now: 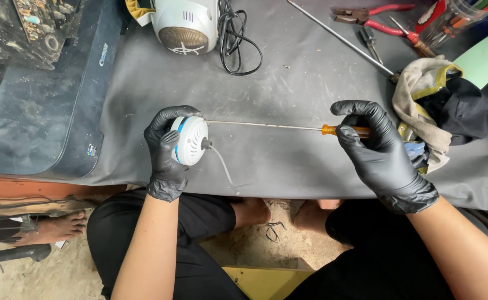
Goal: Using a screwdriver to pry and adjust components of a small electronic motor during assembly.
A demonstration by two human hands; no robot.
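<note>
On the grey mat (310,161), left hand (166,153) is gripping a round white device (191,140); right hand (377,147) is closing around the long screwdriver (266,126), tip meeting the device's edge; casing looking closed, so unscrewing likely just starting.

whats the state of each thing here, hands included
left hand: gloved, gripping the round white device
round white device: held on edge just above the mat, thin cable trailing
right hand: gloved, closed on the screwdriver handle
long screwdriver: level, tip at the device
red pliers: lying on the mat, untouched
black cord: loosely coiled
rags: crumpled in a heap
grey mat: scratched, dusty
</note>
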